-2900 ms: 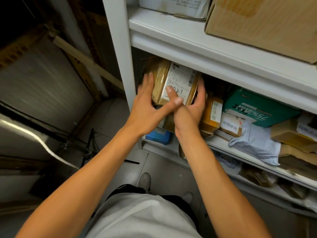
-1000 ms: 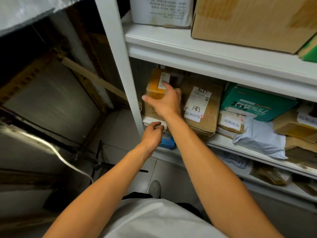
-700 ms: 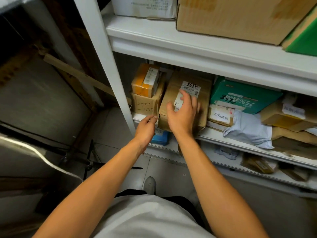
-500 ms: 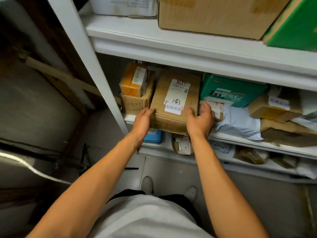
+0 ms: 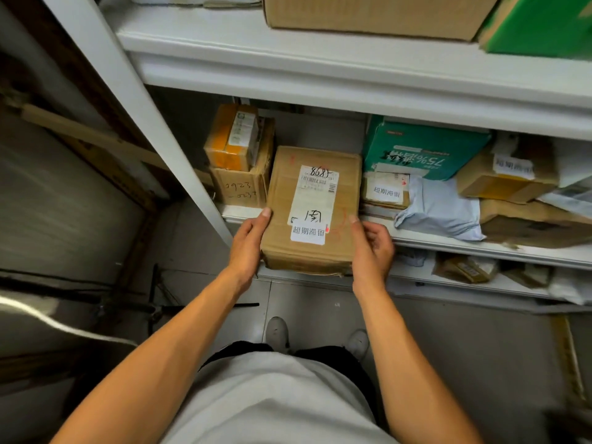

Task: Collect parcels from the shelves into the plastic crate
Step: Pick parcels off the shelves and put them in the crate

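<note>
Arms bare to above the elbow; no sleeves, watch or rings seen. A light grey shirt [image 5: 272, 402] is worn over black shorts [image 5: 323, 352]. Pale grey shoes [image 5: 277, 333] are worn.

A plain brown cardboard parcel [image 5: 312, 209] bearing a white printed label [image 5: 315, 200] sits before a white metal shelf [image 5: 320, 75], beside a teal printed carton [image 5: 423, 149] and an orange-taped small box [image 5: 232, 139].

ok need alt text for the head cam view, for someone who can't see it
Seen from above, a person's left hand and right hand grip the sides of a flat brown cardboard parcel at the edge of a white shelf crowded with other parcels, including a teal box.
</note>
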`<state>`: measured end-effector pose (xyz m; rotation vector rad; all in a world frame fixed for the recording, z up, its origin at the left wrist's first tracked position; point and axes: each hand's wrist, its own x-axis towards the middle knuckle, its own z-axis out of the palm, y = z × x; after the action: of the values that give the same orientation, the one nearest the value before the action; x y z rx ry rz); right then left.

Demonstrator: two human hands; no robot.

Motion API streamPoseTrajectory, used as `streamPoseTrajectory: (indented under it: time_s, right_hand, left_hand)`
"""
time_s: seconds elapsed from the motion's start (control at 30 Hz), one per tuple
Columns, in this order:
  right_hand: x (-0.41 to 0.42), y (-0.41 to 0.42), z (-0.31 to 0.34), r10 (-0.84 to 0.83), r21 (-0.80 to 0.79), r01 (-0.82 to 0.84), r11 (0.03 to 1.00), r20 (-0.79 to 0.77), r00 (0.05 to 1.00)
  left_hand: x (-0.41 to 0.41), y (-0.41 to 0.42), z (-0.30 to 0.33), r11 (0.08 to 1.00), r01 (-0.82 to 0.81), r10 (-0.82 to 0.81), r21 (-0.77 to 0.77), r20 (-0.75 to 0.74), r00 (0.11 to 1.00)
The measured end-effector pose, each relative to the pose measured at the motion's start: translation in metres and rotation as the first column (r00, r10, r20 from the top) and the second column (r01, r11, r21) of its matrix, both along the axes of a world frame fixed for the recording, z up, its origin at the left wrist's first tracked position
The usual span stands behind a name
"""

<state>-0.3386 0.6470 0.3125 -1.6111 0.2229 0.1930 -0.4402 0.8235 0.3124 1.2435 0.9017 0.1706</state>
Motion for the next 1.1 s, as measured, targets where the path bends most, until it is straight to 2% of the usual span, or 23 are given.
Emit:
streamPoseTrajectory:
  time_s: [0.07,0.17,0.33,0.47,0.6,0.7,0.87,0.97,1.1]
  right_hand:
    - [0.002,-0.003,-0.002,0.058,0.168,-0.04,0.985,-0.101,0.993]
    - [0.011,-0.007,-0.002,0.171,0.323,-0.087,0.942,-0.241,0.955]
    - [0.025,-0.015,-0.004,0.389,0.317,-0.294,0.902,-0.298,0.872]
    - [0.027,-0.025,-0.015,0.419,0.34,-0.299,0.892,-0.37,0.829]
    - [0.018,-0.027,-0.03,0.384,0.311,-0.277,0.909,-0.369,0.847]
    - [0.007,-0.029,-0.027,0.387,0.326,-0.278,0.904,-0.344,0.855]
    - [-0.018,-0.062,-0.04,0.454,0.387,-0.298,0.873,-0.418,0.787]
    - [-0.03,-0.09,-0.035,0.505,0.431,-0.316,0.845,-0.452,0.735]
    - [-0.036,-0.123,-0.024,0.489,0.469,-0.258,0.845,-0.478,0.73]
  left_hand:
    - [0.004,0.002,-0.008,0.995,0.017,-0.016,-0.102,0.008,1.0]
    - [0.006,0.011,-0.011,0.98,0.095,-0.093,-0.176,0.016,0.996]
    - [0.008,0.018,-0.009,0.967,0.167,-0.167,-0.192,0.014,0.986]
    - [-0.008,0.017,-0.022,0.93,0.28,-0.274,-0.237,0.06,0.96]
    - [-0.029,0.019,-0.035,0.838,0.467,-0.459,-0.282,0.099,0.883]
    - [-0.039,0.02,-0.042,0.846,0.441,-0.435,-0.3,0.09,0.896]
    - [-0.046,0.003,-0.029,0.867,0.435,-0.447,-0.244,0.005,0.894]
    - [-0.048,-0.015,-0.027,0.842,0.461,-0.475,-0.282,0.02,0.88]
    - [-0.033,-0.041,-0.031,0.8,0.515,-0.537,-0.307,0.016,0.844]
